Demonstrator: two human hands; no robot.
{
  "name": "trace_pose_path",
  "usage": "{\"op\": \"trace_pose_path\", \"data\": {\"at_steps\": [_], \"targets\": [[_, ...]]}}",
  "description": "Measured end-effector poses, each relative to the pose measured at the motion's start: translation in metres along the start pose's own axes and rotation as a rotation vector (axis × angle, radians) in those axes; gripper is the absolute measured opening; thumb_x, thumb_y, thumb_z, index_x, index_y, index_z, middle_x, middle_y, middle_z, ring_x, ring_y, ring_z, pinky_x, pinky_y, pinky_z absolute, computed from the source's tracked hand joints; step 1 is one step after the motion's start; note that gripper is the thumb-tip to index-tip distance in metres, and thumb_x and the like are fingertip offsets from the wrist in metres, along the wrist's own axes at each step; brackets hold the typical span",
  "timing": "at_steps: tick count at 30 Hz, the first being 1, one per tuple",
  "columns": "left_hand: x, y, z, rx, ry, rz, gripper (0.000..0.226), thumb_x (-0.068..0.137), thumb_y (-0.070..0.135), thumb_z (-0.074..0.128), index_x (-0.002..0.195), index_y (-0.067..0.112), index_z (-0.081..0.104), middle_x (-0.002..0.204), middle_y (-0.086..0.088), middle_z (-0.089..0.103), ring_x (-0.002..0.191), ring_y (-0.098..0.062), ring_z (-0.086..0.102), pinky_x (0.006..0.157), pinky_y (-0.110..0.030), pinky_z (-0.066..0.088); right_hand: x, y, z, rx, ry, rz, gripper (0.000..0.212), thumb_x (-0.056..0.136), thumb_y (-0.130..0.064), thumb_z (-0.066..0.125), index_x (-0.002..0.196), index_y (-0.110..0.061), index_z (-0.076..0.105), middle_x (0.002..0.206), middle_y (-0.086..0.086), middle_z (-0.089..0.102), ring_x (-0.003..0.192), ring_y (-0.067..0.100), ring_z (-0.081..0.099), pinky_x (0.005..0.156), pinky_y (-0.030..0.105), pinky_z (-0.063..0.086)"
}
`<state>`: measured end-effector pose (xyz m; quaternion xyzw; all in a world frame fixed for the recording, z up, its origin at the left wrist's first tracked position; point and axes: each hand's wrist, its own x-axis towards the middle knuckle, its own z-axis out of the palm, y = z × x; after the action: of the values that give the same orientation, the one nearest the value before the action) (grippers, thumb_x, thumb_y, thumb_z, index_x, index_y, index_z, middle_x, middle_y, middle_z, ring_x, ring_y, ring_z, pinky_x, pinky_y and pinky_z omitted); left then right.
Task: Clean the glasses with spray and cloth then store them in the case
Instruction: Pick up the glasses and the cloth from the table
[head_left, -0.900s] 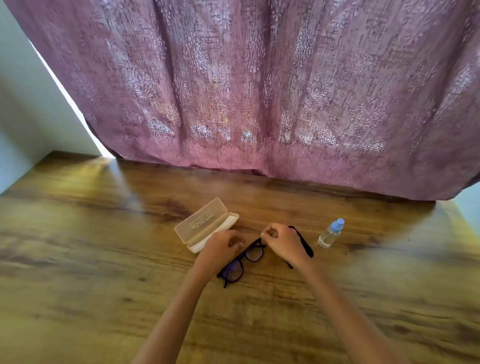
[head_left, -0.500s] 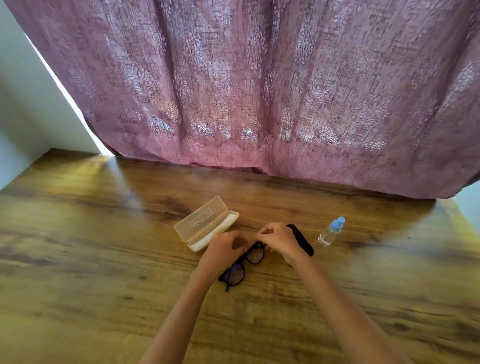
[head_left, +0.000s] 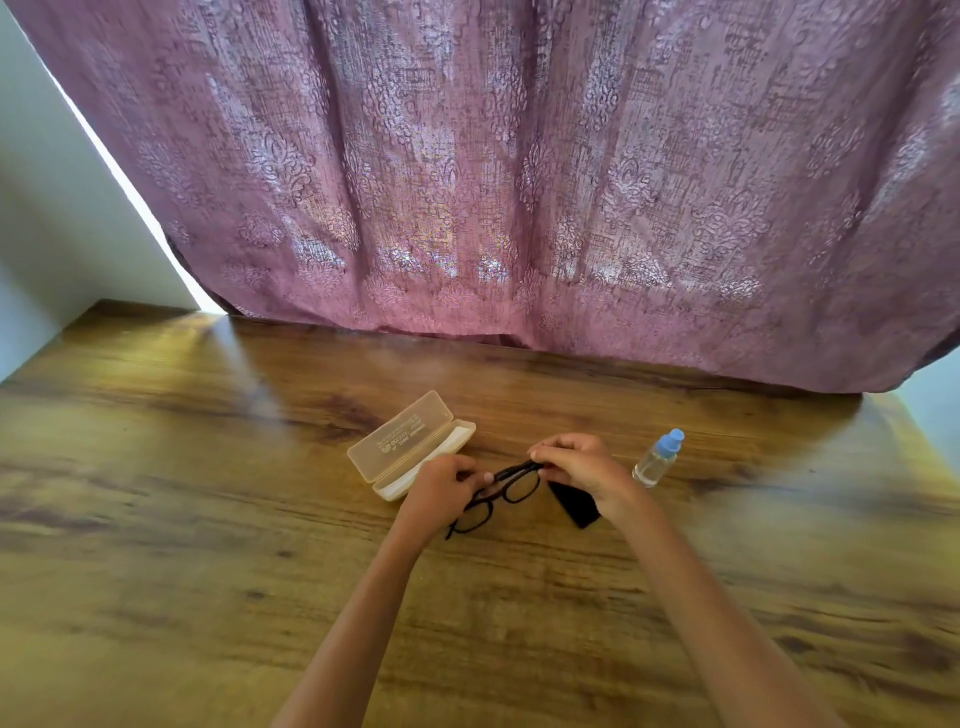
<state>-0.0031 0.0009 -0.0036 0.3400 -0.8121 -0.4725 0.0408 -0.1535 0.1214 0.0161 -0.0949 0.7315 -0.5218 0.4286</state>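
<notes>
Black-framed glasses (head_left: 497, 493) held over the wooden table (head_left: 208, 519) by both hands, the left hand (head_left: 441, 488) curled round one end and the right hand (head_left: 576, 467) pinching the other, with the open case (head_left: 410, 447) just beside the left hand, a black cloth (head_left: 576, 504) beneath the right, and the spray bottle (head_left: 657, 460) standing near its far side.

Wide room lies on the brown wood-grain surface (head_left: 208, 519) left, right and near. The open cream plastic case (head_left: 410, 448) sits left of centre, the small clear blue-capped spray bottle (head_left: 655, 461) right; a mauve patterned curtain (head_left: 519, 208) closes the back.
</notes>
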Motion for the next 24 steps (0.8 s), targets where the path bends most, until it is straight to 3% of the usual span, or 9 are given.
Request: {"op": "trace_pose_path", "data": {"at_steps": [4, 7, 11, 15, 20, 24], "targets": [[0.007, 0.011, -0.001, -0.001, 0.072, 0.004, 0.015, 0.091, 0.022, 0.06, 0.086, 0.013, 0.072, 0.068, 0.006, 0.064, 0.063, -0.005, 0.056, 0.056, -0.014, 0.039, -0.007, -0.005, -0.009, 0.006, -0.022, -0.027, 0.007, 0.08, -0.008, 0.074, 0.086, -0.006, 0.07, 0.093, 0.007, 0.071, 0.079, 0.013, 0.068, 0.06, 0.016, 0.053], [0.012, 0.017, -0.004, -0.108, 0.141, -0.03, 0.014, 0.092, 0.017, 0.057, 0.087, 0.01, 0.068, 0.068, 0.006, 0.067, 0.061, -0.003, 0.064, 0.06, -0.012, 0.05, -0.012, -0.008, -0.017, -0.012, -0.045, -0.067, 0.01, 0.076, -0.007, 0.077, 0.083, -0.006, 0.07, 0.089, 0.006, 0.073, 0.078, 0.012, 0.069, 0.063, 0.017, 0.055], [0.018, 0.02, -0.01, -0.363, 0.166, -0.073, 0.018, 0.095, 0.013, 0.052, 0.102, -0.001, 0.061, 0.071, -0.008, 0.069, 0.063, -0.018, 0.07, 0.067, -0.032, 0.059, -0.019, -0.013, -0.026, -0.165, -0.123, -0.12, 0.014, 0.076, -0.012, 0.078, 0.089, -0.008, 0.075, 0.094, 0.008, 0.074, 0.086, 0.013, 0.07, 0.071, 0.019, 0.056], [0.02, 0.025, -0.022, -0.501, 0.226, -0.086, 0.016, 0.098, 0.015, 0.047, 0.102, 0.002, 0.055, 0.08, -0.012, 0.067, 0.072, -0.023, 0.071, 0.063, -0.026, 0.057, -0.024, -0.019, -0.028, -0.446, -0.191, -0.174, 0.017, 0.08, -0.019, 0.075, 0.094, -0.009, 0.074, 0.092, 0.004, 0.074, 0.081, 0.012, 0.07, 0.073, 0.019, 0.056], [0.026, 0.025, -0.03, -0.571, 0.286, -0.149, 0.015, 0.097, 0.011, 0.049, 0.101, 0.0, 0.058, 0.076, -0.009, 0.068, 0.078, -0.024, 0.07, 0.072, -0.033, 0.058, -0.025, -0.021, -0.023, -0.682, -0.138, -0.267, 0.017, 0.083, -0.03, 0.072, 0.092, -0.016, 0.074, 0.089, -0.005, 0.073, 0.073, 0.007, 0.071, 0.078, 0.028, 0.058], [0.026, 0.024, -0.03, -0.619, 0.31, -0.172, 0.015, 0.097, 0.01, 0.048, 0.102, 0.0, 0.058, 0.082, -0.009, 0.07, 0.079, -0.018, 0.069, 0.075, -0.029, 0.057, -0.027, -0.021, -0.015, -0.703, -0.042, -0.33, 0.013, 0.087, -0.031, 0.067, 0.091, -0.019, 0.071, 0.083, -0.003, 0.073, 0.065, 0.007, 0.071, 0.076, 0.031, 0.058]]}}
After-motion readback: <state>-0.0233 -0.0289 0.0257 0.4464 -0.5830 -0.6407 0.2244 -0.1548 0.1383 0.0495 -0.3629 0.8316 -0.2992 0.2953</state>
